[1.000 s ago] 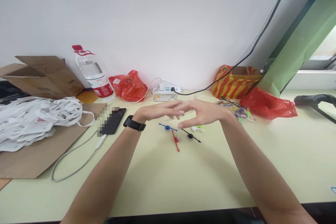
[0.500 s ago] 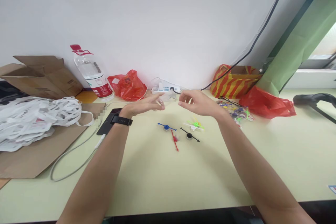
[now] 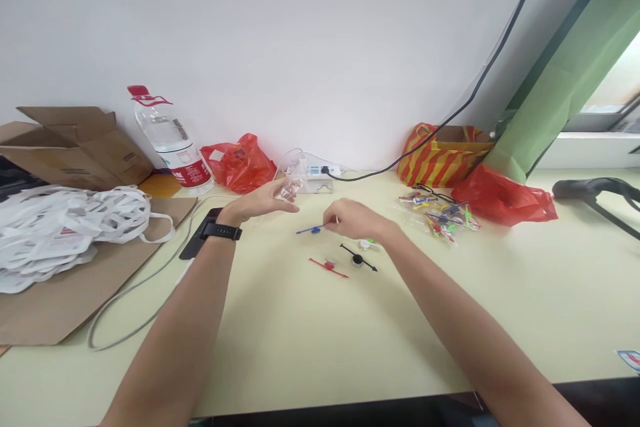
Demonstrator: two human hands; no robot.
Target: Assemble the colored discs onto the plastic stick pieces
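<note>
My right hand is closed in a pinch at the right end of a blue arrow spinner. In my left hand, thumb and fingers hold a clear plastic bag; a black watch sits on that wrist. On the table nearer to me lie a red arrow spinner and a black arrow spinner. A white and green spinner shows partly beneath my right hand, the rest of it hidden.
Bagged coloured spinners lie right, beside a red plastic bag and a striped bag. A power strip stands by the wall. Left are a phone with its cable, a large bottle, white straps and a cardboard box.
My right hand has come down and left to pinch the blue spinner. The red spinner has turned from steep to nearly level. My left hand has shifted slightly left, the clear bag showing more plainly.
</note>
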